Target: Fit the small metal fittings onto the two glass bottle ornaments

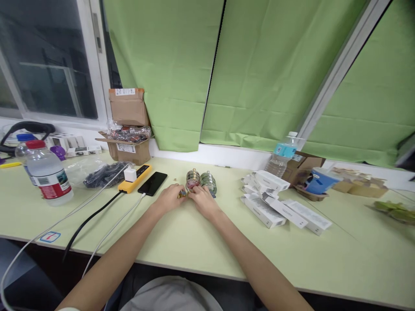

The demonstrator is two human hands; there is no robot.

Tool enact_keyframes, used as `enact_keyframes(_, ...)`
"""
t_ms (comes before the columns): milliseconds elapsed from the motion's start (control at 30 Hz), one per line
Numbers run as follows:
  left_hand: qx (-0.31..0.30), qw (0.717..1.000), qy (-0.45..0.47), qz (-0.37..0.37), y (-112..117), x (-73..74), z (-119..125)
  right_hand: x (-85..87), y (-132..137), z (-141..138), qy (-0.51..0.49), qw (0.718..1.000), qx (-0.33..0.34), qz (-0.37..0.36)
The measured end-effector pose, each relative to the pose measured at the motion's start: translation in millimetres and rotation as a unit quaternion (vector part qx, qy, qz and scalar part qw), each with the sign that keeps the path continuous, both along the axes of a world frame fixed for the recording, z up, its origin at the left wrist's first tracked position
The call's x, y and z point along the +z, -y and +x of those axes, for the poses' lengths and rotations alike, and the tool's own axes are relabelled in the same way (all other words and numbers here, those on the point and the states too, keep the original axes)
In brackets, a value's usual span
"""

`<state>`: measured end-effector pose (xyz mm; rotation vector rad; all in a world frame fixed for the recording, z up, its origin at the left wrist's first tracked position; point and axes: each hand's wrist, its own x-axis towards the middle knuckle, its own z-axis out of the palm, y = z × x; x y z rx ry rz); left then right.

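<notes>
My left hand (169, 198) and my right hand (203, 200) meet on the pale green table (207, 242), fingers curled around a small gold-coloured piece (181, 195) between them. Just behind my fingers stand two small glass ornaments: a reddish one (192, 180) with a gold cap and a greenish one (208, 182). My right fingertips touch the base of the reddish one. What exactly the fingers pinch is too small to make out.
A black phone (152, 183), yellow power strip (134, 177) with a white charger and cables lie left. Water bottles (48, 172) (281, 156) stand left and right. An open cardboard box (128, 140) sits at the back; several white boxes (279, 205) lie right.
</notes>
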<state>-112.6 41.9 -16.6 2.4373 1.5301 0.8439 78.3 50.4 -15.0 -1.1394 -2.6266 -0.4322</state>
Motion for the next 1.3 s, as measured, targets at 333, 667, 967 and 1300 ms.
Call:
enact_keyframes(333,-0.033,0.999,0.038,-0.003,-0.8,-1.4,2.7,10.3,6.3,0.0,-0.187,0.980,0.005,-0.070)
enact_keyframes(667,-0.062,0.996,0.059,-0.020,6.6,4.9,7.4,8.0,3.3,3.3,-0.275,0.948,-0.018,-0.157)
enact_keyframes(967,-0.057,0.994,0.078,-0.051,7.9,0.2,-0.8,6.0,12.5,-5.2,-0.346,0.909,-0.012,-0.232)
enact_keyframes(1300,-0.126,0.975,0.166,-0.079,9.4,5.3,7.7,2.1,15.9,-7.5,-0.411,0.857,-0.001,-0.310)
